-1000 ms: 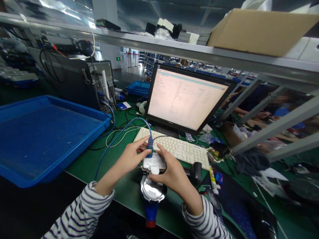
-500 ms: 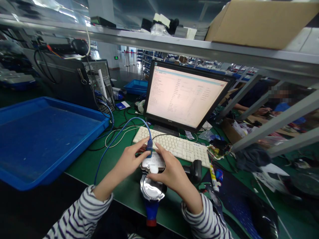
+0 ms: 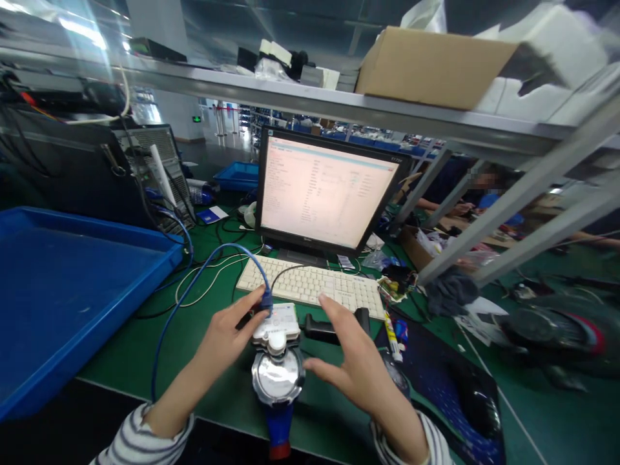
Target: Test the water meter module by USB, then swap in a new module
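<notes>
A round metal meter [image 3: 278, 378] with a blue stub at its near end lies on the green bench. A white module [image 3: 277, 323] sits on its far side, with a blue cable [image 3: 194, 284] plugged into it. My left hand [image 3: 227, 336] holds the white module at its left edge, beside the blue plug. My right hand [image 3: 351, 358] hovers just right of the meter, fingers spread, holding nothing. A black handheld scanner [image 3: 329, 328] lies just beyond that hand.
A white keyboard [image 3: 310, 284] and a lit monitor [image 3: 324, 194] stand behind the meter. A large blue tray [image 3: 72, 290] fills the left. A black mouse [image 3: 472, 403] lies on a dark pad at right. A steel shelf carries a cardboard box [image 3: 426, 64]. Another person sits beyond the frame at right.
My right hand has let go of the white module and moved off to the right, fingers open. The view has shifted rightward. My left hand stays on the module.
</notes>
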Available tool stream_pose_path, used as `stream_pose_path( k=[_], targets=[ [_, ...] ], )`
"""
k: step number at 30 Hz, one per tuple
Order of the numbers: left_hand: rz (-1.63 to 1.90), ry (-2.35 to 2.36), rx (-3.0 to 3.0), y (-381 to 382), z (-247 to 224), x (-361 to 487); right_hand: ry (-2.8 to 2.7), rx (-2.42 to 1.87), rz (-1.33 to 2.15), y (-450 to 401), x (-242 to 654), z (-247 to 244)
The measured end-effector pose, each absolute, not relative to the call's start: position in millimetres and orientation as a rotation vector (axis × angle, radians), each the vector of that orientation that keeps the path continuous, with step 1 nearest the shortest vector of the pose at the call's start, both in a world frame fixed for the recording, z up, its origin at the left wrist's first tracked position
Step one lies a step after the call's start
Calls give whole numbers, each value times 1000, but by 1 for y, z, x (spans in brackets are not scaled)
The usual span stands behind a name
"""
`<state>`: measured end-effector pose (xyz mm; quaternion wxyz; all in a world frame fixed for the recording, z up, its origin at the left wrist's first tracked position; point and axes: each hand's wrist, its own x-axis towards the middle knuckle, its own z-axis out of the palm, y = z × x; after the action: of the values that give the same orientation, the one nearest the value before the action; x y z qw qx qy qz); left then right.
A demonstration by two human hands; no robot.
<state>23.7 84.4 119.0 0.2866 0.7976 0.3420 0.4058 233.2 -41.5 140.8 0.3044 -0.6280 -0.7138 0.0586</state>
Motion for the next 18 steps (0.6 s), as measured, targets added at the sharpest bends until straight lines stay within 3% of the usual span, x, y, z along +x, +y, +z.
stream_pose_path(
  k=[8, 13, 18],
  targets=[
    [1195, 955, 2321, 94, 107, 17, -1198, -2203, -501, -149, 374, 92],
    [1289, 908, 2493, 99, 102, 16, -1059, -2464, -418, -200, 426, 35],
    [1384, 819, 2561, 98, 101, 19, -1018, -2460, -387, -214, 444, -12]
  ],
)
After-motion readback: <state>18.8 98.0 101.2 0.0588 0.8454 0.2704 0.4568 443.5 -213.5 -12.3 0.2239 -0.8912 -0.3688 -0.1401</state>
